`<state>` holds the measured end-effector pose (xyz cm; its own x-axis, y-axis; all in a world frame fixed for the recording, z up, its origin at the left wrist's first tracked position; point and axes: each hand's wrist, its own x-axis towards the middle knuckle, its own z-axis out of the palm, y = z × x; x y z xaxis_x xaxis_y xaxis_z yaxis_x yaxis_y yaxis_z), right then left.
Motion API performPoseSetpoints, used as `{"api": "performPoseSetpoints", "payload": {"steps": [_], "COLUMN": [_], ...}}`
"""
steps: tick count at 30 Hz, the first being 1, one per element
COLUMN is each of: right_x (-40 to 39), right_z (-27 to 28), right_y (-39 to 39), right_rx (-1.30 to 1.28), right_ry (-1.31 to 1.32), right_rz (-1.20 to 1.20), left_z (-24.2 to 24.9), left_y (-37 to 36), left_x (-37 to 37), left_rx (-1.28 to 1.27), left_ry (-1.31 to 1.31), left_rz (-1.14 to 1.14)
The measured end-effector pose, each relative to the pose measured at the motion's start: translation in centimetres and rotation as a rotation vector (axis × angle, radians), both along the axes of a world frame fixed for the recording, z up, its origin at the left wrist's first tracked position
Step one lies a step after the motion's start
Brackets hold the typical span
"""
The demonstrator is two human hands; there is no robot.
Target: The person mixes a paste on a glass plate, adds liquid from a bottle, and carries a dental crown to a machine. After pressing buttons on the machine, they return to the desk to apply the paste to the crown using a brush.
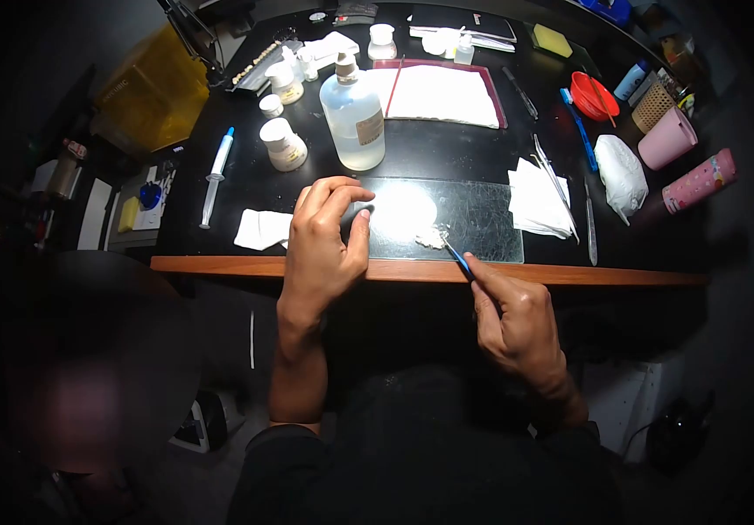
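My right hand (521,324) grips a thin blue-handled tool (458,257), its tip in a small heap of whitish material (432,237). I cannot make out whether the tip is a blade or a brush. The heap lies on a scratched glass slab (482,214) at the table's front edge, beside a bright glare spot. At the slab's left end is my left hand (329,232), fingers bent and thumb apart, holding nothing. A folded white tissue (263,229) lies to its left. Just behind it stands a clear pump bottle (353,122) of liquid.
Left are a syringe (217,179) and white jars (282,145). A white pad on a red tray (442,94) lies behind. Right are tissues with tweezers (539,203), a metal instrument (590,223), a blue toothbrush (580,131), a red bowl (589,98) and a pink cup (667,140).
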<state>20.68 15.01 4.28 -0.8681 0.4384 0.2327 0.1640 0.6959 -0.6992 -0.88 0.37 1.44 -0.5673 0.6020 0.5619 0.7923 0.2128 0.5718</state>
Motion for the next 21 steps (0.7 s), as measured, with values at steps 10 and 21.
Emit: {"api": "performPoseSetpoints", "payload": {"steps": [10, 21], "right_x": [-1.7, -1.6], "right_z": [-0.4, 0.5], "right_y": [-1.0, -0.3], "right_rx": [0.209, 0.366], "right_ry": [0.001, 0.019], "right_rz": [0.058, 0.073], "left_z": [-0.1, -0.5], "left_y": [0.1, 0.1], "left_x": [-0.1, -0.4], "left_rx": [-0.06, -0.008], "left_ry": [-0.007, 0.01], "left_rz": [0.002, -0.03]}}
